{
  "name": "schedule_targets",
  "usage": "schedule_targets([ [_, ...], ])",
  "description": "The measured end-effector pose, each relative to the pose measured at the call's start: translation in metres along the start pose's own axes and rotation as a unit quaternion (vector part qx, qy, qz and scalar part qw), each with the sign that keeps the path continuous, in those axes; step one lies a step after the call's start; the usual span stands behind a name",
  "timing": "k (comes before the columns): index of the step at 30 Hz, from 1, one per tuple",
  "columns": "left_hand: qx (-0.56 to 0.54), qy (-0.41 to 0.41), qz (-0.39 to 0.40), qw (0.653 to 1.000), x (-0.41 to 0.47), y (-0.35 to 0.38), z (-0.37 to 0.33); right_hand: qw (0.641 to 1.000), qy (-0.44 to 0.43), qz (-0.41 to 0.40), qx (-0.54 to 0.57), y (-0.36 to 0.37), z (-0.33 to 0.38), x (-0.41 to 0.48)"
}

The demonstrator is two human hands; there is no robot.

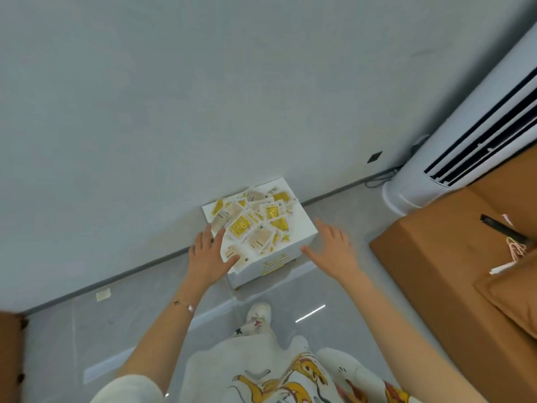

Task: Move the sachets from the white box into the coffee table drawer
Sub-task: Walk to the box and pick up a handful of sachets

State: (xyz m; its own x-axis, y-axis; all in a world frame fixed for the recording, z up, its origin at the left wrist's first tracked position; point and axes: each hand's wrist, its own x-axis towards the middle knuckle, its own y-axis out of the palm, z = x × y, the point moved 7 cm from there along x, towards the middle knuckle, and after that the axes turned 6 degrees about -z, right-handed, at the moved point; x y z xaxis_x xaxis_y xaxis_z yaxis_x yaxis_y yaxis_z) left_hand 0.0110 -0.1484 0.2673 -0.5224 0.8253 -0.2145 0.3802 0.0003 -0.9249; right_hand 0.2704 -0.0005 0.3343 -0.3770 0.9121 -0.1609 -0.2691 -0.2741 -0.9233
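A pale wall [145, 97] fills the upper half of the view and meets a glossy grey floor [334, 286] below. A tall white air conditioner [453, 141] stands in the right corner, and in front of it is a brown piece of furniture [436, 271] with a black object [502, 228] lying on top

The white box [303, 229] sits on the floor against the wall, with gold handles [274, 261] on its front. The sachets [255, 222], yellow and cream, are heaped loosely across its top, some spilling over the edges. All of them seem to be here, so the job looks to be at its very start. The coffee table and its drawer are not in view

The left hand [209, 254] lies with straight, spread fingers at the left edge of the heap, thumb on a sachet, gripping nothing. The right hand [331, 248] is spread and empty just beside the box's right front corner; whether it touches cannot be told

The step in hand looks like the first reach. Next, the hands would need to gather a bunch of the slippery packets, or lift the whole box level so none slide off

The print on the sachets is too small to read, and no brand shows anywhere
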Motion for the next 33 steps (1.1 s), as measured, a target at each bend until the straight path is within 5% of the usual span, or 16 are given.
schedule_targets([
  [14, 0.000, -0.086, 0.049, 0.995, 0.138, 0.017, 0.003, 0.997, -0.013, 0.079, -0.002, 0.009, 0.003, 0.174],
  [25, -0.060, -0.263, 0.103, 0.957, 0.148, 0.138, 0.025, 0.959, -0.019, 0.275, -0.065, 0.152, -0.026, 0.263],
  [33, -0.104, -0.362, 0.114, 0.919, 0.163, 0.270, 0.052, 0.960, 0.029, 0.279, -0.001, 0.275, -0.057, 0.327],
])
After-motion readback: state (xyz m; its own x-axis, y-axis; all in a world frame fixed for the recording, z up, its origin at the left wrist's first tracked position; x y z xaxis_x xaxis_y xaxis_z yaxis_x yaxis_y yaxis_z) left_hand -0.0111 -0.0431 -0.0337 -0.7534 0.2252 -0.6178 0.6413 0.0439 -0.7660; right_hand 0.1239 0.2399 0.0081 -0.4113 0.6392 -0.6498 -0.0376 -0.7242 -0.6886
